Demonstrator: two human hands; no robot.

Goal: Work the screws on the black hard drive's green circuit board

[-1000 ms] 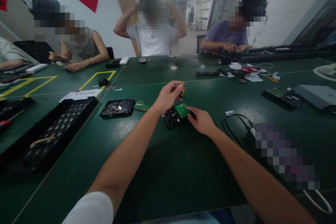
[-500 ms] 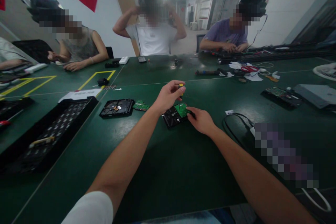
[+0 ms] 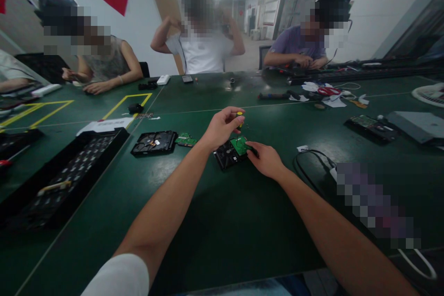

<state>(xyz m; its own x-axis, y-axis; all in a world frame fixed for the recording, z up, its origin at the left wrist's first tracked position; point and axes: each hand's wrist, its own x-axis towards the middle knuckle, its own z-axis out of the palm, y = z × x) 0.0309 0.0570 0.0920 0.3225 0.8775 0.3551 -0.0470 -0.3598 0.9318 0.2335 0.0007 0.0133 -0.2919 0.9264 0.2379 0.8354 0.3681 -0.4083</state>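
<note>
A black hard drive (image 3: 226,155) with a green circuit board (image 3: 238,145) on top lies on the green table in front of me. My left hand (image 3: 220,126) is closed around the yellow-handled screwdriver (image 3: 239,119), which stands upright with its tip on the circuit board. My right hand (image 3: 265,159) grips the drive's right edge, fingers curled against it.
A second black drive (image 3: 153,142) and a loose green board (image 3: 186,139) lie to the left. A long black tray (image 3: 58,178) sits at far left. A black cable (image 3: 312,166) curls to the right. Three other people sit across the table, with scissors (image 3: 328,91) and tools nearby.
My left hand has shifted slightly on the screwdriver handle, as if turning it. The drive and my right hand have stayed put. The person opposite lowered their arms a little.
</note>
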